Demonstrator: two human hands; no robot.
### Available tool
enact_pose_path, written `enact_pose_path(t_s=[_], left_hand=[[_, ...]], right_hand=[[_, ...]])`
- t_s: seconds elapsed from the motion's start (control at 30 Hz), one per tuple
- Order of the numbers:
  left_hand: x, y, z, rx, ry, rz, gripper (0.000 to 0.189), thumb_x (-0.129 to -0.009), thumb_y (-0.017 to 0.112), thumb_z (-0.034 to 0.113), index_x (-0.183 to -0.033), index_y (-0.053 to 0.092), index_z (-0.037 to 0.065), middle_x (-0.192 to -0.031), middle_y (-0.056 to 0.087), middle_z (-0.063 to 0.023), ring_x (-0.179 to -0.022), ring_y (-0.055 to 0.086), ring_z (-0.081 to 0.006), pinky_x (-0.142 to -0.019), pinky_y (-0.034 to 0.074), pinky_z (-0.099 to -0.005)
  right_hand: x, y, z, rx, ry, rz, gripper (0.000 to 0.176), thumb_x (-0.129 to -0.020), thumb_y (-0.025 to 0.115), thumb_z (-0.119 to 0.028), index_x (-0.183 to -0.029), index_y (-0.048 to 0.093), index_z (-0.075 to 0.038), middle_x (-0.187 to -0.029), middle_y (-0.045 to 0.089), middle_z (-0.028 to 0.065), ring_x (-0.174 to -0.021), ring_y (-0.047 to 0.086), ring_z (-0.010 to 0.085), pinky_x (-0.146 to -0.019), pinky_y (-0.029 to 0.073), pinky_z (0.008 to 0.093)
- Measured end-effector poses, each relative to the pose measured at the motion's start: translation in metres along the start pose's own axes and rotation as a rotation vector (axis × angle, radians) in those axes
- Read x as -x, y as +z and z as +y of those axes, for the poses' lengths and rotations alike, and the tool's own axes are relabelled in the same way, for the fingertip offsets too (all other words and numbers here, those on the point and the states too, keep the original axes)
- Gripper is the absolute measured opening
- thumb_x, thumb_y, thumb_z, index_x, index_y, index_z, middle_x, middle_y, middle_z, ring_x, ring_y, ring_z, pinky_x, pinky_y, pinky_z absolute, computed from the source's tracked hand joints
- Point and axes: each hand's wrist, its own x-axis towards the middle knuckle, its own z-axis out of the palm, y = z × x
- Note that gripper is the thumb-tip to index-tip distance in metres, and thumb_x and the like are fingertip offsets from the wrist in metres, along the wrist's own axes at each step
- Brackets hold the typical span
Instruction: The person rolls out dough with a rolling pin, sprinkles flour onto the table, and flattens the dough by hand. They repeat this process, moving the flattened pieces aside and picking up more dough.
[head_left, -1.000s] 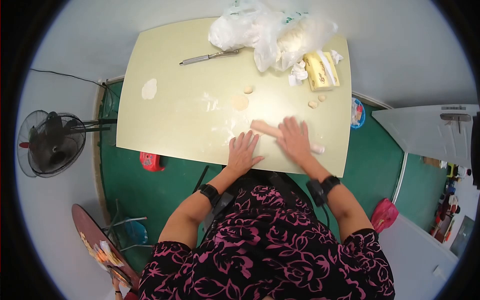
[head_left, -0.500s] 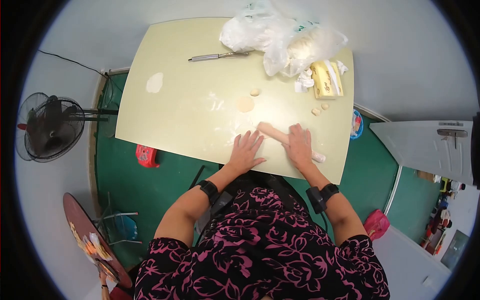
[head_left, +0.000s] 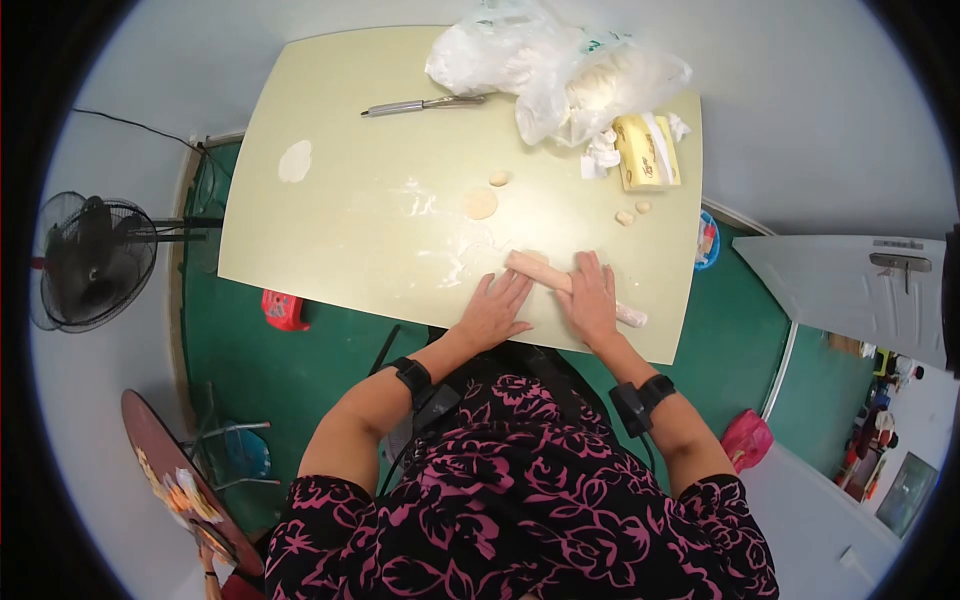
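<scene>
A pale wooden rolling pin point(head_left: 537, 268) lies slanted across the near part of the table. Over its middle rests my right hand point(head_left: 590, 300), palm on the pin and fingers reaching past it. My left hand point(head_left: 497, 312) lies flat beside the pin's left end, fingers stretched, fingertips right at the wood. Whatever is under the pin there is hidden by the hands. Beyond it sit a flattened dough disc point(head_left: 480, 203) and a small dough ball point(head_left: 498, 178). Two dough lumps point(head_left: 625, 218) lie at the right. A larger, thin dough round point(head_left: 295, 161) is at the far left.
Plastic bags point(head_left: 585, 85) and a yellow tissue pack point(head_left: 645, 152) stand at the table's back right. A metal-handled utensil point(head_left: 420, 105) lies at the back. Flour marks the tabletop point(head_left: 340, 220). A fan point(head_left: 100, 262) stands left. Another person's hand point(head_left: 205, 552) is at a round table point(head_left: 190, 490).
The rolling pin and my right hand have come slightly toward my body. The fingers of my left hand are closer together. The whole view has shifted a little.
</scene>
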Motion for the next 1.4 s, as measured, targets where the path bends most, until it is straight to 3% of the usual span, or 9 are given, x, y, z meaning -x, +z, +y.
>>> enact_pose_path(t_s=[0.03, 0.13, 0.33, 0.57, 0.7, 0.87, 1.1, 1.27, 1.4], left_hand=[[-0.001, 0.001, 0.000, -0.009, -0.002, -0.008, 0.078, -0.077, 0.062, 0.046, -0.135, 0.038, 0.001, -0.142, 0.034, -0.0142, -0.127, 0.035, -0.0309, -0.102, 0.027, -0.0500], [0.005, 0.008, 0.003, -0.012, -0.036, 0.015, 0.079, -0.078, 0.061, 0.047, -0.136, 0.036, 0.000, -0.143, 0.033, -0.0143, -0.129, 0.034, -0.0312, -0.104, 0.025, -0.0519], [0.010, 0.014, -0.001, 0.052, -0.019, 0.031, 0.077, -0.080, 0.059, 0.048, -0.137, 0.035, 0.003, -0.144, 0.032, -0.0130, -0.132, 0.030, -0.0311, -0.106, 0.018, -0.0558], [0.011, 0.013, -0.002, 0.037, 0.020, 0.067, 0.071, -0.082, 0.056, 0.047, -0.135, 0.039, 0.004, -0.141, 0.035, -0.0138, -0.130, 0.032, -0.0316, -0.105, 0.020, -0.0574], [0.010, 0.016, -0.006, 0.050, 0.023, 0.084, 0.071, -0.081, 0.059, 0.046, -0.136, 0.038, 0.006, -0.141, 0.035, -0.0138, -0.131, 0.030, -0.0315, -0.106, 0.018, -0.0578], [0.013, 0.017, -0.003, 0.063, 0.024, 0.101, 0.066, -0.081, 0.058, 0.045, -0.133, 0.042, 0.007, -0.137, 0.039, -0.0153, -0.128, 0.034, -0.0321, -0.104, 0.021, -0.0580], [0.013, 0.021, -0.005, 0.092, 0.025, 0.123, 0.068, -0.080, 0.061, 0.042, -0.135, 0.040, 0.008, -0.139, 0.036, -0.0150, -0.129, 0.033, -0.0327, -0.106, 0.019, -0.0579], [0.012, 0.017, -0.004, 0.057, 0.037, 0.123, 0.067, -0.081, 0.058, 0.043, -0.133, 0.041, 0.005, -0.135, 0.039, -0.0161, -0.127, 0.035, -0.0323, -0.104, 0.021, -0.0578], [0.009, 0.018, -0.009, 0.084, 0.000, 0.104, 0.069, -0.080, 0.059, 0.042, -0.133, 0.039, 0.002, -0.134, 0.040, -0.0173, -0.127, 0.035, -0.0328, -0.105, 0.021, -0.0556]], right_hand=[[0.001, 0.000, -0.001, 0.028, 0.011, -0.050, 0.049, -0.082, 0.062, -0.032, -0.120, 0.050, -0.003, -0.141, 0.035, 0.0164, -0.135, 0.027, 0.0328, -0.108, 0.017, 0.0564], [-0.028, 0.008, 0.018, 0.205, 0.019, 0.114, 0.060, -0.083, 0.056, -0.044, -0.129, 0.046, -0.007, -0.146, 0.030, 0.0153, -0.137, 0.023, 0.0310, -0.108, 0.012, 0.0588], [0.001, 0.009, 0.003, 0.083, -0.080, -0.070, 0.065, -0.082, 0.057, -0.045, -0.134, 0.042, -0.009, -0.147, 0.029, 0.0137, -0.138, 0.023, 0.0299, -0.108, 0.012, 0.0595], [-0.040, -0.005, 0.016, 0.120, 0.063, 0.036, 0.068, -0.082, 0.058, -0.044, -0.135, 0.040, -0.006, -0.146, 0.030, 0.0145, -0.138, 0.023, 0.0292, -0.108, 0.013, 0.0589], [0.010, 0.010, -0.005, -0.006, -0.086, -0.069, 0.068, -0.082, 0.057, -0.044, -0.135, 0.039, -0.006, -0.145, 0.032, 0.0147, -0.137, 0.024, 0.0292, -0.108, 0.013, 0.0578], [-0.031, 0.011, 0.016, 0.213, -0.002, 0.061, 0.064, -0.083, 0.056, -0.045, -0.131, 0.044, -0.005, -0.144, 0.033, 0.0164, -0.136, 0.026, 0.0299, -0.108, 0.014, 0.0570], [0.017, 0.018, -0.010, -0.012, -0.128, -0.026, 0.066, -0.082, 0.057, -0.045, -0.130, 0.044, -0.003, -0.143, 0.034, 0.0174, -0.135, 0.027, 0.0312, -0.107, 0.017, 0.0564], [-0.037, 0.003, 0.013, 0.117, -0.088, 0.175, 0.056, -0.079, 0.063, -0.041, -0.117, 0.052, -0.002, -0.135, 0.041, 0.0179, -0.133, 0.030, 0.0324, -0.107, 0.019, 0.0559], [-0.048, -0.005, 0.031, 0.005, -0.202, 0.015, 0.045, -0.078, 0.066, -0.034, -0.107, 0.054, -0.001, -0.132, 0.043, 0.0166, -0.132, 0.031, 0.0329, -0.108, 0.020, 0.0531]])
